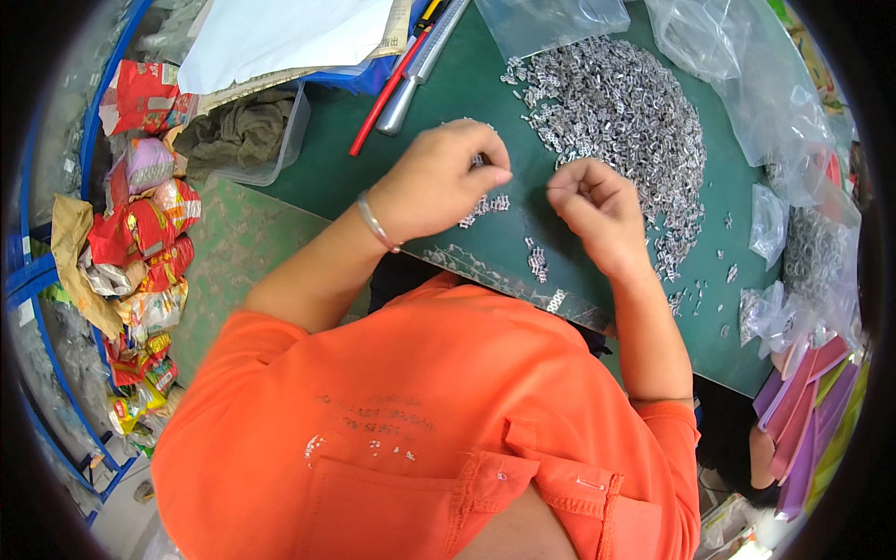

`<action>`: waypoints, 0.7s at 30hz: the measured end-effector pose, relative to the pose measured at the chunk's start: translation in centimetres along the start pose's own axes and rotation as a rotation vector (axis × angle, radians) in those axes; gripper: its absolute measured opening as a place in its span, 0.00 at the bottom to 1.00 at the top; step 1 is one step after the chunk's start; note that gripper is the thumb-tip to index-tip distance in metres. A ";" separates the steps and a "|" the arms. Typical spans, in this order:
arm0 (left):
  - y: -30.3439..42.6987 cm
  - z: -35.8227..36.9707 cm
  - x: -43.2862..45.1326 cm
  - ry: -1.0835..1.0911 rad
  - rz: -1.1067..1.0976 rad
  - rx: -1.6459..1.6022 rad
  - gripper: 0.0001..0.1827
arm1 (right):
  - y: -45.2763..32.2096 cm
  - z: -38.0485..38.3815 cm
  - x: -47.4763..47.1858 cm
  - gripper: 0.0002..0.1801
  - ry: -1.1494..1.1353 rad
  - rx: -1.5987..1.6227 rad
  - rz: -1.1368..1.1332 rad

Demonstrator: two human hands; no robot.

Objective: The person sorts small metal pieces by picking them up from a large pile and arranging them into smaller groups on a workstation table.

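Note:
Both bare hands hover over a green tabletop, apart from each other. My left hand (437, 182) has a bracelet at the wrist and its fingers curl with thumb and forefinger close together. Beneath and beside it lies a small group of metal pieces (483, 208), partly hidden by the hand. My right hand (600, 213) bends its fingers in a pinch at the near left edge of a large heap of small metal pieces (616, 105). Anything between the fingertips is too small to make out. A smaller cluster of metal pieces (537, 260) lies between the hands, nearer the table's edge.
A red pencil (388, 94) and a metal-handled tool (413, 80) lie behind my left hand. Left of them stands a plastic tub (290, 140) holding a dark cloth (241, 129), beneath white paper (287, 42). Clear plastic bags (770, 105) line the right side.

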State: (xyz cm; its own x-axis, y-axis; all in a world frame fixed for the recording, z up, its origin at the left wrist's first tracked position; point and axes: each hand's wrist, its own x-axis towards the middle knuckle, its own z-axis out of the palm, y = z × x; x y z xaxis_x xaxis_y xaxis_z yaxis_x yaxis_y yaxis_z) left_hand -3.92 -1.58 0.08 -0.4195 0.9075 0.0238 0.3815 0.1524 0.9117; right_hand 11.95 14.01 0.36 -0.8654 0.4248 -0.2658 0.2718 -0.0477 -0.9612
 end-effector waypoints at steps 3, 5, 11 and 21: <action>0.4 -1.0 -0.4 0.022 -0.312 -0.734 0.05 | -0.5 1.3 -0.2 0.06 -0.034 -0.497 -0.247; 0.1 -1.6 -0.8 0.039 -0.361 -0.877 0.05 | -0.2 2.0 0.2 0.08 -0.058 -0.733 -0.452; -0.7 -0.1 -1.4 0.055 -0.121 -0.288 0.05 | -0.1 2.7 0.0 0.07 -0.059 -0.875 -0.523; -0.4 1.3 -1.6 0.009 0.079 0.277 0.08 | 0.0 1.1 0.2 0.03 0.063 -0.719 -0.481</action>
State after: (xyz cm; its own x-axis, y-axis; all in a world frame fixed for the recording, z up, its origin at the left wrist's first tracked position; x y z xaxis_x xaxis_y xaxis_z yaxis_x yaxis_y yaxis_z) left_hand -2.34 -2.60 -0.87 -0.3865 0.9173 0.0952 0.6234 0.1838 0.7600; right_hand 11.34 13.11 0.20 -0.9356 0.3021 0.1826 0.1005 0.7238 -0.6827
